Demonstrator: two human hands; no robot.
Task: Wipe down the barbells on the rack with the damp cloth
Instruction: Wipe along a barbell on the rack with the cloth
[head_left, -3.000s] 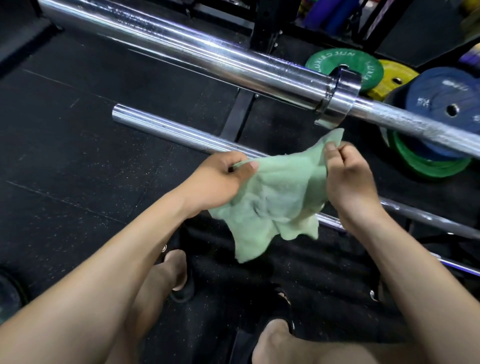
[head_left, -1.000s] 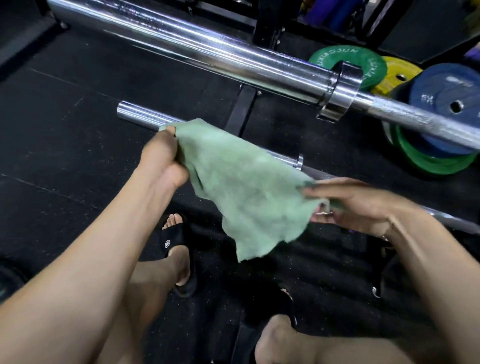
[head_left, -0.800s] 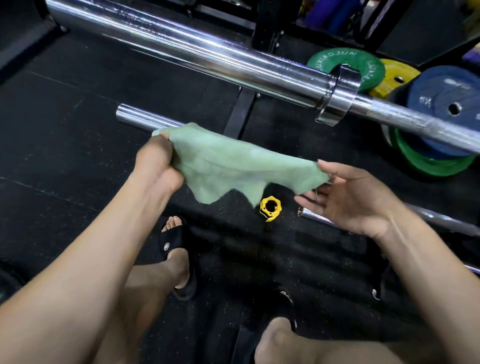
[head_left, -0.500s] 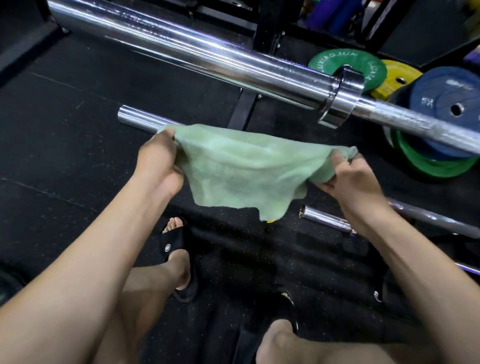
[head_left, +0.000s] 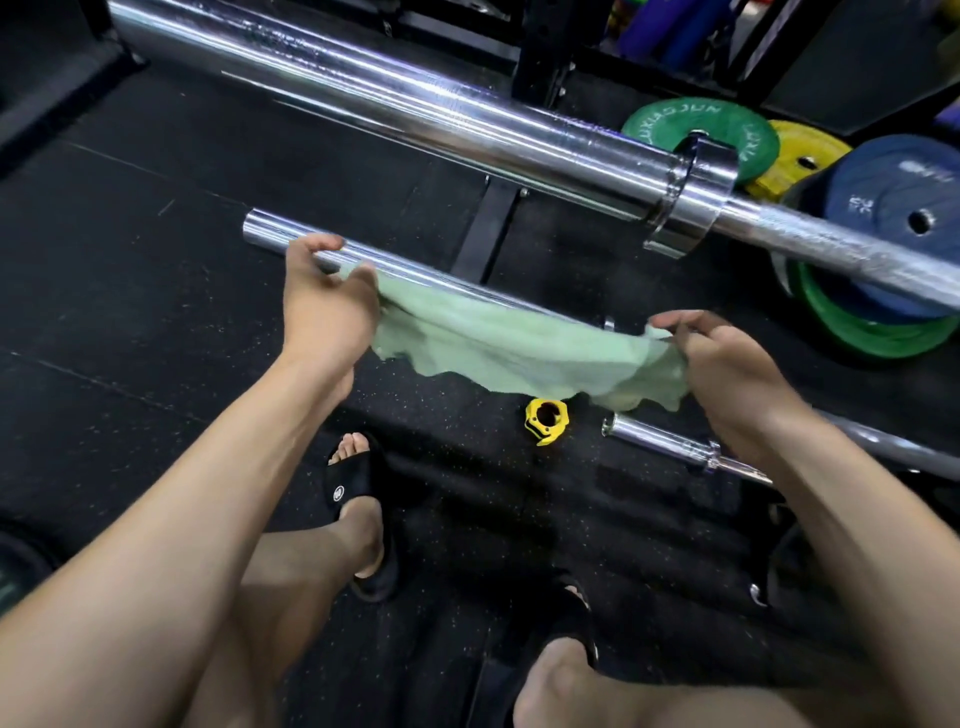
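Green damp cloth (head_left: 511, 345) stretched between 2 hands: left hand (head_left: 324, 299) pinches its left corner, right hand (head_left: 724, 364) grips the right end. Cloth hangs just over the middle chrome barbell (head_left: 426, 275). 3 chrome barbells visible: thick far one (head_left: 415, 106), middle, short near one (head_left: 660, 441). 1 yellow collar clip (head_left: 545, 421) on the black rubber floor (head_left: 130, 291).

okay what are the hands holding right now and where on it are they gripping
Both hold the green cloth, stretched between them. The left hand pinches its left end; the right hand grips its right end.
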